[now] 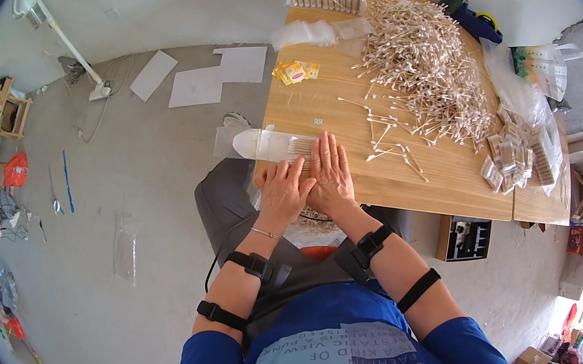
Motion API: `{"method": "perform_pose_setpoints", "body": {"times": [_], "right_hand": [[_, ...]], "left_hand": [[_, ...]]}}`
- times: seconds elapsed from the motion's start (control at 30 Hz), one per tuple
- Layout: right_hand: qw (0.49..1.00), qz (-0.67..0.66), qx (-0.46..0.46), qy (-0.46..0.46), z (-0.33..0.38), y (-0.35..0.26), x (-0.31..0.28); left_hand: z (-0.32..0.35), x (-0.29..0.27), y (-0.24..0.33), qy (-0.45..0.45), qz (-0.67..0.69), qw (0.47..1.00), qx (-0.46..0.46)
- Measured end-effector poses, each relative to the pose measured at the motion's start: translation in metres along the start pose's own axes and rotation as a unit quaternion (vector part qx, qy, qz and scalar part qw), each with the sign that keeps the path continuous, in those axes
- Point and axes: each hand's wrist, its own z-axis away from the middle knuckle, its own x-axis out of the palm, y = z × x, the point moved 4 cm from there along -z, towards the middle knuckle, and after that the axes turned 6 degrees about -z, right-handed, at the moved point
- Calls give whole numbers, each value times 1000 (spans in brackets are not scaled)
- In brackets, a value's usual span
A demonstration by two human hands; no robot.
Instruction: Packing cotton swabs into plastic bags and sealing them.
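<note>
My wooden counter [352,196] carries a big heap of cotton swabs [422,54], packed bundles [516,156], yellow sachets [296,71] and a clear sleeve [279,144].

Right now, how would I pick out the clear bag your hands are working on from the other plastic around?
Start at the wooden table and go to its near left edge, where the left hand and right hand lie flat together. The clear bag juts out leftward from under the fingers. Unlike the crumpled plastic at the far end, it is long, flat and holds swabs.
</note>
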Motion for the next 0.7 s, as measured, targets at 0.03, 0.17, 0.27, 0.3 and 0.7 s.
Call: {"method": "perform_pose_setpoints", "body": {"times": [0.03,0.17,0.27,0.3,0.7], "right_hand": [[1000,9,0,-4,0,0,1],[1000,-6,0,-6,0,-1,0],[1000,-7,-1,11,0,2,3],[1000,-7,-2,11,0,1,3],[1000,-15,-5,21,1,-1,1]], "left_hand": [[0,0,0,3,8,1000,2],[-3,0,0,8,9,1000,-5],[-10,0,1,-19,16,999,-36],[-11,0,0,-11,10,1000,-23],[-16,3,-2,-7,20,999,-26]]}}
